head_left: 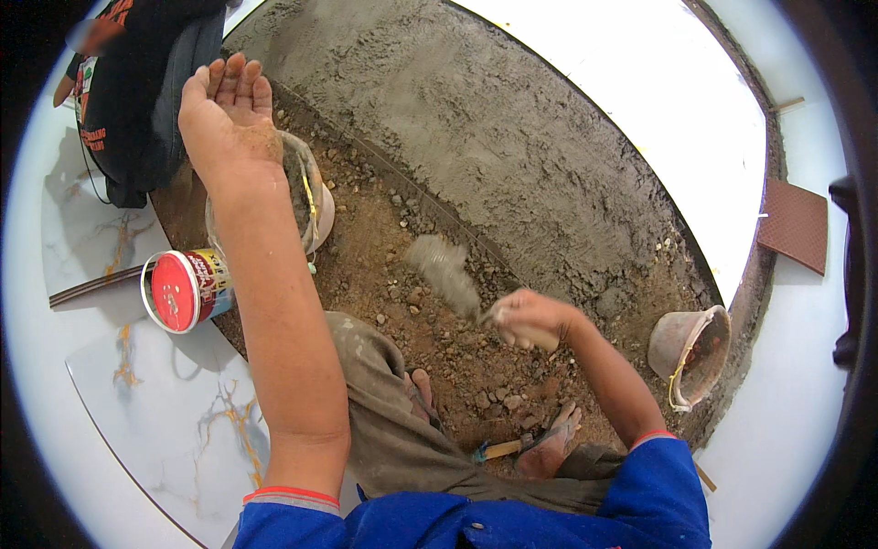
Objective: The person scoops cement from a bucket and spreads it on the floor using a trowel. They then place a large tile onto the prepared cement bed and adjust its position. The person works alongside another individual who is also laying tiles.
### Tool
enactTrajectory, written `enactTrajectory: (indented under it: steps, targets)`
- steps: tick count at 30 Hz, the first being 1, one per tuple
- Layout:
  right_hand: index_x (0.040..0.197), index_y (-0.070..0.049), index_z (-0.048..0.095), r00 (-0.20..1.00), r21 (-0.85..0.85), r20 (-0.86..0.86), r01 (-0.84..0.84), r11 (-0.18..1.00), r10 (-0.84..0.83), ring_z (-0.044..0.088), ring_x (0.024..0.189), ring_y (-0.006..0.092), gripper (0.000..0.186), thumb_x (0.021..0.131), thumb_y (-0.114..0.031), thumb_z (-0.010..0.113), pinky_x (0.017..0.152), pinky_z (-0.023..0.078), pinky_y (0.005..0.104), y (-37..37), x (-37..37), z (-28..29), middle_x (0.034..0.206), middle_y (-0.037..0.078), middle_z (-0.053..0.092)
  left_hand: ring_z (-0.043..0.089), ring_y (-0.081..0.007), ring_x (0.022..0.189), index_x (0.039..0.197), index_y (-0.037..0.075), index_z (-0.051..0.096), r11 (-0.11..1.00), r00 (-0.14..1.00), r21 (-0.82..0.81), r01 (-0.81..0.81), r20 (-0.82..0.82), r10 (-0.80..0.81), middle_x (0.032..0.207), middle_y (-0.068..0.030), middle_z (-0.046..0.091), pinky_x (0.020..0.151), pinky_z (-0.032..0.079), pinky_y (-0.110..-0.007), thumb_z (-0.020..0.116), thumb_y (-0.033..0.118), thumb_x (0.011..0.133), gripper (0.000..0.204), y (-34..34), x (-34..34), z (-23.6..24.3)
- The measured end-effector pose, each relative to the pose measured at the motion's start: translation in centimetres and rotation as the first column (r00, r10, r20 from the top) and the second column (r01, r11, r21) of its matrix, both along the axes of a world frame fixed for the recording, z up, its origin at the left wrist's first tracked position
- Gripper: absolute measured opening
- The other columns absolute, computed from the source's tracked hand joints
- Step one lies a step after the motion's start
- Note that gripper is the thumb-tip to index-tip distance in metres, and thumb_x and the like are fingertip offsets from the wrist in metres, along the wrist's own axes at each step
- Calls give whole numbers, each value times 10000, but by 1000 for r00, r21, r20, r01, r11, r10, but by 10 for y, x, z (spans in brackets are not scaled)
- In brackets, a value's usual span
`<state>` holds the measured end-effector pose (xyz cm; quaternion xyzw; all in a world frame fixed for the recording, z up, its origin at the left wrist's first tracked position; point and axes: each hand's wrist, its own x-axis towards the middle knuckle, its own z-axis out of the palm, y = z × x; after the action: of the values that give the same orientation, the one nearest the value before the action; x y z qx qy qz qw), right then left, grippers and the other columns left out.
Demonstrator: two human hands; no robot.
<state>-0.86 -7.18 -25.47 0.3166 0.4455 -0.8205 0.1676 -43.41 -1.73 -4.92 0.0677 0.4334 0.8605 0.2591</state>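
My right hand (pixel 530 314) is closed around the wooden handle of a trowel (pixel 445 274). Its grey blade is smeared by motion and hovers over loose, stony soil. Raised at the upper left, my left hand (pixel 230 119) turns its palm upward, fingers stretched out and slightly curled, with nothing in it. Below that hand and partly behind my forearm stands a bucket (pixel 322 206) with grey mix on its inner wall. Rough wet mortar (pixel 485 137) spreads beyond both hands, and a thin string runs along its near edge.
A person in dark clothes (pixel 137 101) is at the upper left. A paint tub with a red lid (pixel 176 291) lies tilted beside marble-patterned tiles (pixel 105 371). On the right are another bucket (pixel 666 352) and a brown tile (pixel 794 224). A wooden-handled tool (pixel 502 449) lies by my foot.
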Motion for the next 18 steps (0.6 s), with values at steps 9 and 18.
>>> enactTrajectory:
  steps: [9, 18]
  targets:
    - [976, -38, 697, 947, 323, 297, -218, 921, 120, 633, 646, 169, 464, 957, -501, 667, 615, 535, 357, -8, 88, -18, 741, 44, 661, 656, -292, 964, 1041, 7, 583, 985, 989, 120, 127, 54, -135, 1040, -137, 652, 831, 564, -408, 546, 167, 1003, 169, 16, 16, -2]
    - [931, 32, 637, 524, 594, 339, 525, 610, -781, 650, 639, 239, 432, 984, -397, 646, 604, 541, 419, -114, -73, -62, 756, 136, 639, 644, -281, 949, 1056, 15, 568, 978, 969, 119, 171, 159, -188, 1054, -128, 635, 863, 550, -421, 545, 185, 1005, 179, 51, 33, -21]
